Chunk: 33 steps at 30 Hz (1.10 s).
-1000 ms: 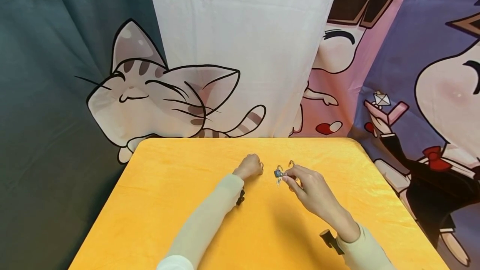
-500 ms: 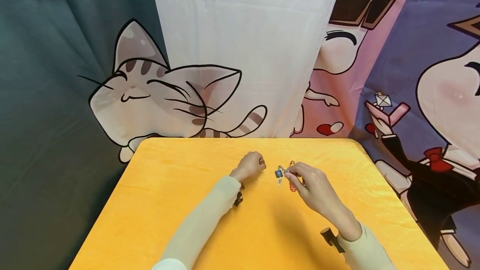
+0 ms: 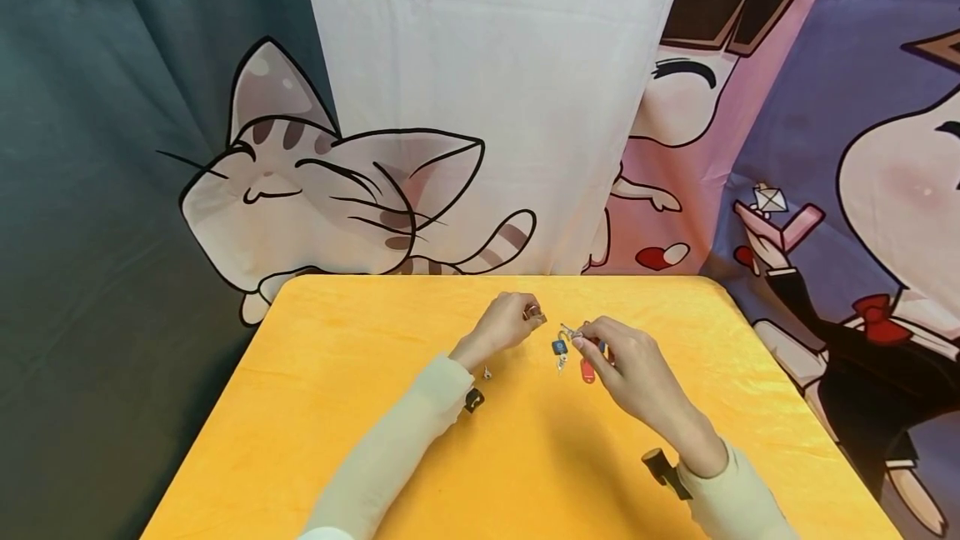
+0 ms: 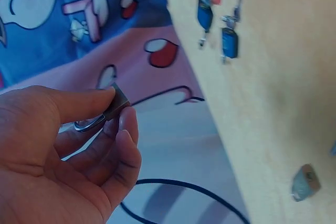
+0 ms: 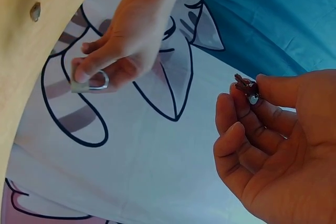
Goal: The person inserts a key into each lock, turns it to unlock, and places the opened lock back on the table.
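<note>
My left hand pinches a brass-coloured padlock by its body between thumb and fingers, its metal shackle lying toward the palm. Just above the table, my right hand holds small keys between thumb and fingertips, their tips pointing toward the left hand. Between and below the hands lies a blue padlock with small keys at its lower end. A red tag lies partly under my right hand. Another blue padlock lies beside the tag, mostly hidden by that hand in the head view.
A small metal piece lies near my left wrist. The yellow-covered table ends at a cartoon-printed cloth backdrop behind it. Black wrist mounts sit on both forearms.
My left hand has risen away and turned, bringing the padlock into view and uncovering the small metal piece. The keys in my right hand now point left, and more of the red tag shows.
</note>
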Motion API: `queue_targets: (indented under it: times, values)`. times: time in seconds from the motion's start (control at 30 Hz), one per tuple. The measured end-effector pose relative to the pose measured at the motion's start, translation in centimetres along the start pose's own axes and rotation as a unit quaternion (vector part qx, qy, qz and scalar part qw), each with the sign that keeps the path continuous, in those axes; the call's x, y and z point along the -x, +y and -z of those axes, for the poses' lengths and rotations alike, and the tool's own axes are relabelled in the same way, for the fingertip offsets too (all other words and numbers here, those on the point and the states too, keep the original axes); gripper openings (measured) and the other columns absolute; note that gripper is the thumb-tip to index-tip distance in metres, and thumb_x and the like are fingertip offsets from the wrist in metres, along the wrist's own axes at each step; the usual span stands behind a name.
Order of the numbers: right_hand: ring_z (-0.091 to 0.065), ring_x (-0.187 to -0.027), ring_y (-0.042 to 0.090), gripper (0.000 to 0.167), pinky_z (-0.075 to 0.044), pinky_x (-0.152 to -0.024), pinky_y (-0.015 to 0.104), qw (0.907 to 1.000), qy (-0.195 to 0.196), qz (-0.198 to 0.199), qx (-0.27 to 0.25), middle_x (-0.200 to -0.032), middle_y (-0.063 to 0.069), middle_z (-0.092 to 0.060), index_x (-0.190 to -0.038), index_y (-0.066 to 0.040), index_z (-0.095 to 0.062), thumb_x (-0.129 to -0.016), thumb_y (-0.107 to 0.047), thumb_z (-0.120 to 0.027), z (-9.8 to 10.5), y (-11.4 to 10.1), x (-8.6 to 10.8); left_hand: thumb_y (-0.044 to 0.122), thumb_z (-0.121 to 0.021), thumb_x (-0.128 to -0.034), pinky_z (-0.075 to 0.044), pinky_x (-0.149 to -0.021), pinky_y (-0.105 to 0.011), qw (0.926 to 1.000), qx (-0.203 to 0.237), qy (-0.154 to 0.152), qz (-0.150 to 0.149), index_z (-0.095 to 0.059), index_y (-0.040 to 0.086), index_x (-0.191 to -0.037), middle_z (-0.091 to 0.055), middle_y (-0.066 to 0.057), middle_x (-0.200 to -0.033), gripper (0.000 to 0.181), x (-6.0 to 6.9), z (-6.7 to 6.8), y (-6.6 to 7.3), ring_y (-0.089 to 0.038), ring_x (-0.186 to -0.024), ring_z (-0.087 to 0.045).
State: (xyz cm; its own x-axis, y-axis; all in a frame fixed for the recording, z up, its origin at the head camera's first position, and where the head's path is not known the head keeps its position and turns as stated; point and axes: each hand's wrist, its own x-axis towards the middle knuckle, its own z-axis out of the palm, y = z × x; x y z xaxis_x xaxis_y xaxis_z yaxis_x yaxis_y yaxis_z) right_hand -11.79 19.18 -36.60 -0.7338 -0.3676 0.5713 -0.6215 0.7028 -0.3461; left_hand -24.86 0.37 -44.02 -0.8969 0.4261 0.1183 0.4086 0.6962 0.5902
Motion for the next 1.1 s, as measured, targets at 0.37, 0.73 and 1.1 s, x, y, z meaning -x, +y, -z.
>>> queue_targets:
  times: [0.37,0.73,1.1]
  values:
    - [-0.045,-0.062,-0.001,0.008,-0.042,-0.055,0.018,0.9998,0.017,0.008,0.002,-0.084,-0.007,-0.066,-0.095,-0.013,-0.071,-0.089,-0.007,-0.070,0.5,-0.1,-0.6,0.022,-0.069,-0.0927,-0.051,-0.066,-0.017,0.9983,0.025,0.036,-0.038,-0.070,0.015,-0.100,-0.072,0.003,-0.094,0.010,2.1,2.4,2.9,-0.005,-0.079,-0.065]
    - [-0.041,-0.059,-0.001,0.005,-0.040,-0.053,0.018,0.9992,0.035,0.017,-0.006,-0.079,-0.010,-0.062,-0.094,-0.012,-0.068,-0.091,-0.007,-0.068,0.9,-0.4,-1.1,0.021,-0.069,-0.0933,-0.052,-0.072,-0.021,0.9917,0.071,0.078,-0.075,-0.069,0.015,-0.099,-0.071,0.003,-0.094,0.009,5.2,4.5,3.8,-0.009,-0.084,-0.065]
    - [-0.042,-0.059,-0.001,0.010,-0.039,-0.052,0.017,0.9995,0.020,0.014,-0.020,-0.077,-0.011,-0.060,-0.096,-0.015,-0.068,-0.090,-0.007,-0.069,1.1,-1.4,-1.5,0.021,-0.071,-0.0915,-0.050,-0.066,-0.021,0.9802,0.132,0.122,-0.083,-0.069,0.016,-0.099,-0.071,0.004,-0.091,0.009,8.3,6.5,3.4,-0.006,-0.080,-0.062]
